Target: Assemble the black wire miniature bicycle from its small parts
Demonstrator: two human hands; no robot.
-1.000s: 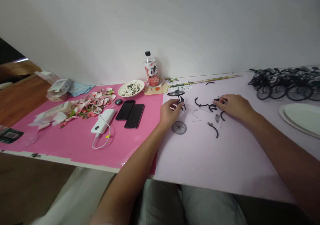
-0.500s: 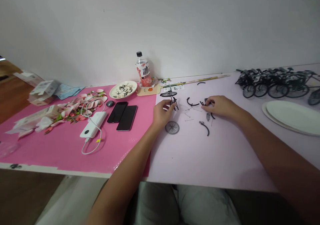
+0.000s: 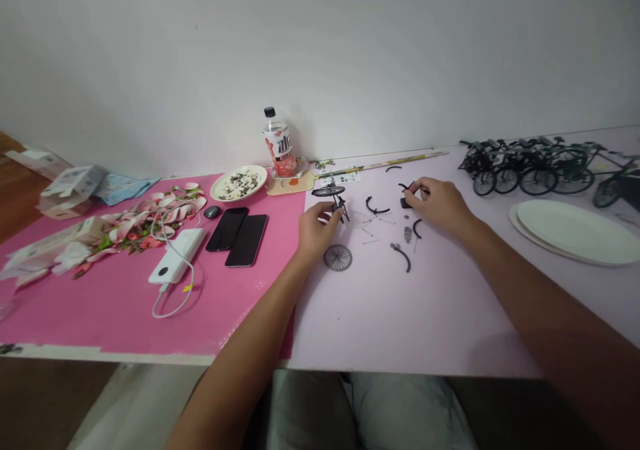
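My left hand [image 3: 316, 229] pinches a partly assembled model bicycle [image 3: 341, 205] above the table, with one wheel [image 3: 329, 191] on its upper end. Below that hand a loose spoked wheel [image 3: 339, 257] lies flat. My right hand [image 3: 434, 202] is closed at the fingertips on a small black bicycle part [image 3: 406, 187]; the fingers partly hide its shape. Spread between the hands are a curved black mudguard [image 3: 377, 208], another curved piece [image 3: 402, 258], a small grey oval part [image 3: 408, 235] and several thin rods [image 3: 371, 242].
Several finished model bicycles [image 3: 540, 170] stand at the back right, behind stacked white plates [image 3: 575, 233]. On the pink left side are two phones [image 3: 247, 240], a white power bank [image 3: 177, 257], flower petals [image 3: 150, 220], a plate [image 3: 239, 183] and a drink bottle [image 3: 280, 147].
My right hand has risen slightly away from the table's loose parts, with the small black part in its fingers. My left hand still holds the bicycle. The view has shifted a little.
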